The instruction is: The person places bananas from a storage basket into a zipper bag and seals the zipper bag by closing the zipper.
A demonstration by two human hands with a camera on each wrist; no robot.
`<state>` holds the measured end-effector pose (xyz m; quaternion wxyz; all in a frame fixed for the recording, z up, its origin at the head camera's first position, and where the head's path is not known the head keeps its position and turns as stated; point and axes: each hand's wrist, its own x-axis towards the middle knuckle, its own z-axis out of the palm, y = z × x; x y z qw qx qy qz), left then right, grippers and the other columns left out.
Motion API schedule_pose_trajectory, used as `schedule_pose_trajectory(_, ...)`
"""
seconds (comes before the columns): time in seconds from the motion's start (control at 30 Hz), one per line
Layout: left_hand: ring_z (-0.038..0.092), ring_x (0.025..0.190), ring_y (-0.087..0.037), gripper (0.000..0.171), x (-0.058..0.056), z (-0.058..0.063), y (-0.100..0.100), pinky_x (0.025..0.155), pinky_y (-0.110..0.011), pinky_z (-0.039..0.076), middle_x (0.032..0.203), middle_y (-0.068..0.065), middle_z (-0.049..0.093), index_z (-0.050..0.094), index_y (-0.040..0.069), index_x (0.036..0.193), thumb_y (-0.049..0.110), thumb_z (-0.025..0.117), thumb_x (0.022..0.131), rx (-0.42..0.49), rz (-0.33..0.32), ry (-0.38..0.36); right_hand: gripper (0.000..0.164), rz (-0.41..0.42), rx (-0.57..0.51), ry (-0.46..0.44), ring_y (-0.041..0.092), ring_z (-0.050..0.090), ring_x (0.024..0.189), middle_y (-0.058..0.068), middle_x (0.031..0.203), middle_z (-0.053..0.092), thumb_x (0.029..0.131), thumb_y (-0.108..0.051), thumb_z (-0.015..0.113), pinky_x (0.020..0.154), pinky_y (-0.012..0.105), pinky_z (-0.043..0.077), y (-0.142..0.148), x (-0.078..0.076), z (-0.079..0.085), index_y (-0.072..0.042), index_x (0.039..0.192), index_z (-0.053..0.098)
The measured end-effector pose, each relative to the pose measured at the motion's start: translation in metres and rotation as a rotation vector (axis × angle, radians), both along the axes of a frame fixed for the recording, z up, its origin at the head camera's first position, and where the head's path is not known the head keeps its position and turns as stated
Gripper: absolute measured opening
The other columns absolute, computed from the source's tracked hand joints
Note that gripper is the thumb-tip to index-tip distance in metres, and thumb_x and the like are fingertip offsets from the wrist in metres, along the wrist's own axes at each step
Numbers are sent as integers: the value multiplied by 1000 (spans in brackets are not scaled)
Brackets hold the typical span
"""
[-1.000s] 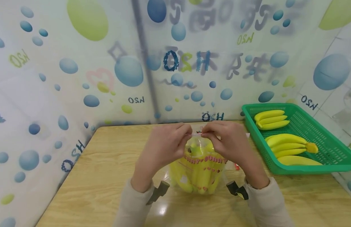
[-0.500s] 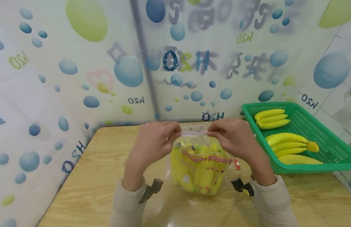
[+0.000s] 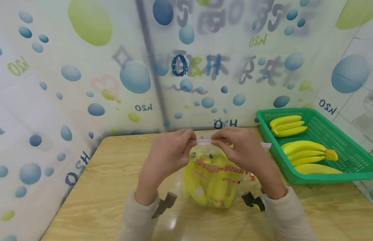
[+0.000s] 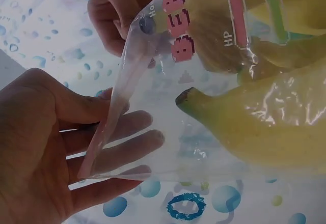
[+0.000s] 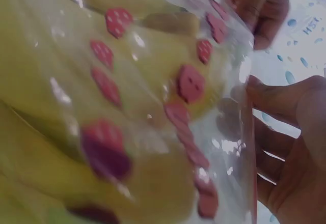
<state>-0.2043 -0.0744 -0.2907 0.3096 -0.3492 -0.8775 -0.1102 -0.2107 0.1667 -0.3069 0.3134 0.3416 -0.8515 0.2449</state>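
A clear zip bag [image 3: 204, 175] printed with pink lettering stands on the wooden table, full of yellow bananas [image 3: 215, 190]. At its top edge runs a pale pink zip strip [image 3: 204, 142]. My left hand [image 3: 169, 154] pinches the strip left of centre between thumb and forefinger. A short way to the right, my right hand [image 3: 242, 149] pinches the same strip. In the left wrist view, several fingers lie behind the clear film, and a banana [image 4: 265, 122] with a dark stem tip shows inside. The right wrist view shows my thumb at the bag's edge.
A green plastic basket [image 3: 320, 127] at the right holds more bunches of bananas [image 3: 307, 152]. The wooden table [image 3: 114, 174] meets a patterned curtain [image 3: 120, 113] at the back. A small red item [image 3: 252, 176] lies beside the bag, partly hidden by my right arm.
My hands spread apart along the zip strip, then came closer together again, still pinching it. More of the strip's right end shows past my right hand. The bag stays in place.
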Motion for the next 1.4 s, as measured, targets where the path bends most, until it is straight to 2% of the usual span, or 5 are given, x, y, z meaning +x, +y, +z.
schedule_pose_trajectory(0.4,43,54,-5,5,9,-10,9,46,-20,28,75,9,63,67,18,93,17,70,97,3,16,63,9,-43,62,87,8,60,62,-3,85,76,87,-10,81,56,25,48,1,1,-1,-15,93,78)
schedule_pose_trajectory(0.7,56,60,-8,4,17,-14,-8,50,-22,38,84,6,70,67,16,95,17,71,96,83,11,92,5,-40,79,106,7,63,63,-3,86,77,88,-14,81,56,25,48,4,2,-2,-15,91,78)
schedule_pose_trajectory(1.2,56,52,-12,10,5,-22,-18,44,-21,34,80,1,69,67,10,96,18,73,95,205,-29,194,9,-41,85,115,6,61,62,-3,87,77,88,-10,79,55,24,46,7,1,-2,-15,95,78)
schedule_pose_trajectory(1.3,71,75,-16,24,0,-31,-23,59,-27,56,97,-3,76,67,8,112,19,76,93,339,-157,-18,8,-29,81,108,6,60,62,-3,87,77,89,-9,78,55,24,47,5,1,-2,-16,94,77)
schedule_pose_trajectory(1.4,71,112,-25,63,-7,-49,-31,89,-42,61,132,-7,69,53,12,145,23,81,89,481,-282,-421,7,-17,85,97,6,61,63,-3,87,76,90,-10,77,56,24,48,3,0,-1,-15,95,77)
